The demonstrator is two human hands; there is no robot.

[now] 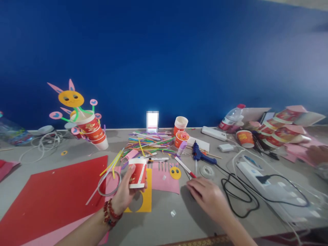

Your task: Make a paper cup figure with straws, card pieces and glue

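Note:
My left hand (128, 186) is wrapped round a red and white paper cup (138, 173), which it holds above the table with the thumb across its side. A white strip runs down the cup's red wall. My right hand (206, 193) is low over the table with its fingers curled downward. Its fingertips are by the end of a white marker with a red cap (185, 166); what lies under them is hidden. Between the hands lie a pink sheet with a slit edge (164, 181) and a yellow rabbit-face cutout (175, 172). A yellow sheet (147, 194) with a round hole is under the cup.
Pipe cleaners (148, 141) are heaped at the back centre, beside stacked cups (180, 123). A blue glue gun (201, 155), its black cable and a power strip (261, 184) occupy the right. A decorated cup tower (89, 128) stands left, behind red sheets (61, 188). Another person's hand (317, 155) is far right.

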